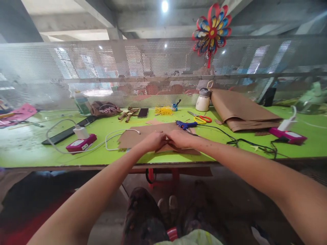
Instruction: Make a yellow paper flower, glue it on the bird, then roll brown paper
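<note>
My left hand [156, 140] and my right hand [178, 139] meet over brown kraft paper [143, 132] near the front of the green table. Both hands have their fingers bent down and closed on a smaller piece of brown paper [167, 147], whose edges show below them. My fingertips are partly hidden. Just behind my right hand lies a blue glue gun [186, 125] with a black cord. A white charging cable [122, 131] rests on the left part of the paper.
Orange-and-yellow scissors [201, 119], a white jar [203, 100] and a brown paper stack [245, 109] lie beyond my right hand. Purple power strips [81, 143] sit at both sides. A phone [143, 113] and yellow strips [164, 110] lie behind. A perforated screen [143, 68] borders the table.
</note>
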Motion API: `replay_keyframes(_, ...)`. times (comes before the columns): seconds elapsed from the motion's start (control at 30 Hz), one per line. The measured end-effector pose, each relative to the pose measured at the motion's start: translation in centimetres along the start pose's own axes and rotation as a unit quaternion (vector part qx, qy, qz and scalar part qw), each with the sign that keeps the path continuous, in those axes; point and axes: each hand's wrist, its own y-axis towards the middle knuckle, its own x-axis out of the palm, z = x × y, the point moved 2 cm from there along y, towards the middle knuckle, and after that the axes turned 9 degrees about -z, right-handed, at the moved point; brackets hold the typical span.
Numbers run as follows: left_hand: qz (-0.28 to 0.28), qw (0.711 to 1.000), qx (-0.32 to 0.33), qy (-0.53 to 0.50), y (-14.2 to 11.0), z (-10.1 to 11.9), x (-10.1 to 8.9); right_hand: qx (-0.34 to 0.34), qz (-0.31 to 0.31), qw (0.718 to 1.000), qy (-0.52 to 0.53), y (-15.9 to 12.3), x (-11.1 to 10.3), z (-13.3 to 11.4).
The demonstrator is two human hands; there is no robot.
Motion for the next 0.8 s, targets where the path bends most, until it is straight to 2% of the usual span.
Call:
replay_keyframes(0.1,0.033,0.999,0.004,-0.022,0.0,-0.1,0.9,-0.01,0.05,0.999,0.007,-0.5,0.6,0.0)
replay_keyframes(0.2,0.042,0.997,0.034,-0.048,-0.3,-0.4,1.1,-0.033,0.08,0.996,0.004,-1.1,0.9,0.2)
replay_keyframes(0.3,0.041,0.994,0.071,-0.076,-0.7,-0.7,1.1,-0.051,0.077,0.996,0.005,-1.3,1.1,0.4)
replay_keyframes(0.43,0.04,0.99,0.09,-0.102,-1.3,-1.3,0.9,-0.072,0.057,0.996,0.021,-1.4,1.4,1.0)
replay_keyframes(0.57,0.008,0.99,0.098,-0.105,-1.6,-1.5,0.3,-0.087,0.052,0.995,0.023,-1.9,1.5,1.4)
replay_keyframes(0.67,-0.014,0.992,0.093,-0.088,-1.7,-1.5,-0.1,-0.092,0.045,0.994,-0.024,-2.5,1.2,1.0)
replay_keyframes(0.8,-0.024,0.995,0.096,-0.015,-2.1,-1.3,-0.5,-0.107,0.051,0.984,-0.13,-3.1,0.8,-0.1)
